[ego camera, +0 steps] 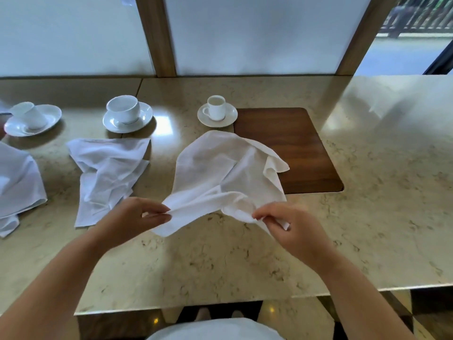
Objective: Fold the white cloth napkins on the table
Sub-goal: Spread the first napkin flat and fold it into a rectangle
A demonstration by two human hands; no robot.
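A crumpled white napkin lies in the middle of the marble table, its far part over a brown wooden inlay. My left hand pinches its near left edge between thumb and fingers. My right hand pinches the near right edge, with a corner of cloth poking out past the fingers. The near edge is lifted slightly off the table. A second rumpled white napkin lies to the left. A third white napkin sits at the far left edge, partly cut off.
Three white cups on saucers stand in a row behind the napkins: a tipped cup at far left, a wide cup, and a small cup touching the wooden inlay. The table's near edge runs just below my forearms.
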